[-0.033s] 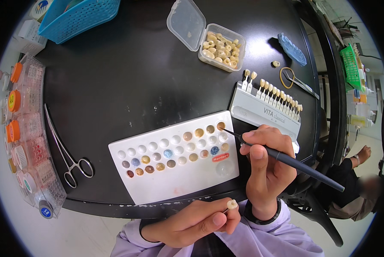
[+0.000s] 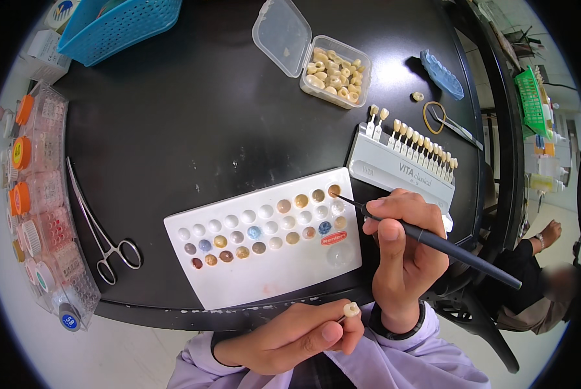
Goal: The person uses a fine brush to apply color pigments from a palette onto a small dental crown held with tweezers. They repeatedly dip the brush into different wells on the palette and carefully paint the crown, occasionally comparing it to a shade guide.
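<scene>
A slim dark-handled brush (image 2: pixel 459 251) is pinched in my right hand (image 2: pixel 408 243). Its fine tip dips into the brown well at the far right corner of a white palette (image 2: pixel 251 290), which has rows of small round wells, several filled with brown, yellow, grey and blue colours. Low in front of the table edge, my left hand (image 2: pixel 290 338) is closed on a thin metal holder, mostly hidden by the fingers. A pale tooth crown (image 2: pixel 351 310) sits at its end, beside the fingertips. Behind the right hand stands a grey shade guide (image 2: pixel 394 170) with a row of tooth-coloured tabs.
An open clear box (image 2: pixel 336 74) holds many tooth crowns. Near it lie a loose crown (image 2: pixel 417 96), a blue tooth-shaped strip (image 2: pixel 441 74), a rubber band (image 2: pixel 434 118) and tweezers (image 2: pixel 462 133). Scissor-handled forceps (image 2: pixel 102 233), jars in a clear rack (image 2: pixel 50 188) and a blue basket (image 2: pixel 125 30) stand left.
</scene>
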### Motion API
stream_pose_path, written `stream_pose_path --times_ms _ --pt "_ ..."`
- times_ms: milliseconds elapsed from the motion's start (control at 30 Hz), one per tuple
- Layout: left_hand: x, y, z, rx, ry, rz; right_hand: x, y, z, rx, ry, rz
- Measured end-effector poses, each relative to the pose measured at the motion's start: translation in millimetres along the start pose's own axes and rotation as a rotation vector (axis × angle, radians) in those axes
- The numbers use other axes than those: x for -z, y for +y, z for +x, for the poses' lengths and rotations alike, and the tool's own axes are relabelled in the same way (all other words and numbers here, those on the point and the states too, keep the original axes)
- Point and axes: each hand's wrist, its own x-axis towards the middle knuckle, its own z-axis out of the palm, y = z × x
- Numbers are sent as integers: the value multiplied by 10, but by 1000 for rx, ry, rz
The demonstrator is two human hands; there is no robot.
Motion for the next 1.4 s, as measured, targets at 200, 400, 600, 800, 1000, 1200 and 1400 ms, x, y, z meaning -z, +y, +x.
stream_pose_path --times_ms 200,400,600,800,1000,1200,1400 --pt "12 -7 -13 22 0 2 3 -15 3 -14 2 6" --pt "13 0 -4 14 -1 14 -2 -20 0 -25 5 13" --pt "53 -12 1 -38 -66 82 21 -13 10 12 -25 -23" --pt "59 16 4 -21 -86 101 24 -17 -50 154 -4 99" --pt "71 64 18 16 -123 94 -73 -60 -16 123 -153 75" --pt "97 53 24 -36 -145 161 -109 -109 62 158 -209 37" --pt "118 65 29 -29 -164 175 -139 -83 122 185 -264 28"
